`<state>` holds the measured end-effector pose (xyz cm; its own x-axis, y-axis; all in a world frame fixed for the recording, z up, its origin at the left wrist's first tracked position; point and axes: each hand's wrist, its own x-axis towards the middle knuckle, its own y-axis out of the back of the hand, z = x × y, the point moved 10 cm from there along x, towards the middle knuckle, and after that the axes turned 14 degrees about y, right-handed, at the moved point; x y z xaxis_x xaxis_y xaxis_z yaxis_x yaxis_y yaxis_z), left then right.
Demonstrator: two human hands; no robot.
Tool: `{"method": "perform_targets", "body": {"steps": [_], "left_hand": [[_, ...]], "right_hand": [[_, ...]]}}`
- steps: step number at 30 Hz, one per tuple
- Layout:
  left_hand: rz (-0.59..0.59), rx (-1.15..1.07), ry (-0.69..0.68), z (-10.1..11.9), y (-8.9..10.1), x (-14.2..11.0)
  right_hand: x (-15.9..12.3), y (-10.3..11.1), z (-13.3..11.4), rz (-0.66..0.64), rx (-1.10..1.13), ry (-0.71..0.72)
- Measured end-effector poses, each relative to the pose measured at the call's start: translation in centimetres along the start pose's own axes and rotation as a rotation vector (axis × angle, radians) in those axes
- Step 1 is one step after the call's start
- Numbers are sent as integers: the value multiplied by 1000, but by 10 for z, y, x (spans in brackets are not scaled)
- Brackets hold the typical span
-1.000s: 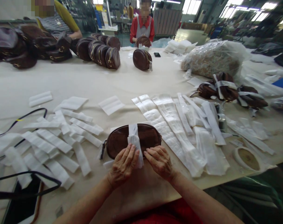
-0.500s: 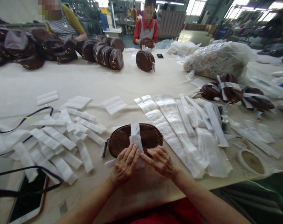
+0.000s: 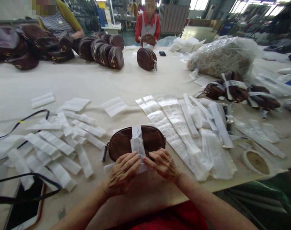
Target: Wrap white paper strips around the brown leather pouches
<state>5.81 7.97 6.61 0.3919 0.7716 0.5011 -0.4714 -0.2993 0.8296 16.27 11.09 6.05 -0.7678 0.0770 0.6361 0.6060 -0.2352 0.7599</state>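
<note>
Changed since the frame before: left hand [image 3: 121, 172] turned more sideways and set a little lower, fingers straight, close together, laid on the lower end of the white wrap [image 3: 137, 137]; right hand [image 3: 163, 164] much as before, fingers bent, tips at the lower edge of the pouch and at the wrap, thumb hidden, pinch or mere touch impossible to tell. Directly ahead of both hands, on the cloth-covered table [image 3: 88, 80]: one oval brown leather zip pouch [image 3: 120, 143], wrap across its middle, lower edge partly hidden by fingers. Containers: clear plastic bag [image 3: 222, 57], far ahead and right of the right hand, full of crumpled brownish-grey material; wrapped brown pouches [image 3: 233, 91], nearer, contents hidden; row of brown pouches [image 3: 115, 57], far ahead of the left hand. Left of the left hand: heap of short white strips [image 3: 50, 142]; smartphone [image 3: 24, 204], partly covered by black strap [image 3: 35, 174]. Right of the right hand: long white strips [image 3: 171, 126]; tape roll [image 3: 256, 163]. Beyond the table: person in red [image 3: 138, 28], brown pouch in hand.
</note>
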Motion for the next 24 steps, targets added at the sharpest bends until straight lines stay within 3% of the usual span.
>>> {"method": "perform_targets", "body": {"steps": [3, 9, 13, 18, 24], "left_hand": [[-60, -84, 72, -3, 4, 6], [209, -35, 249, -8, 11, 15], [272, 13, 240, -5, 7, 16], [261, 86, 206, -4, 3, 13], [244, 115, 166, -1, -3, 9]], "right_hand": [[0, -1, 0, -9, 7, 0], [0, 2, -1, 26, 4, -8], [-2, -3, 0, 22, 5, -19], [1, 3, 3, 67, 46, -66], [-19, 16, -17, 80, 135, -326]]}}
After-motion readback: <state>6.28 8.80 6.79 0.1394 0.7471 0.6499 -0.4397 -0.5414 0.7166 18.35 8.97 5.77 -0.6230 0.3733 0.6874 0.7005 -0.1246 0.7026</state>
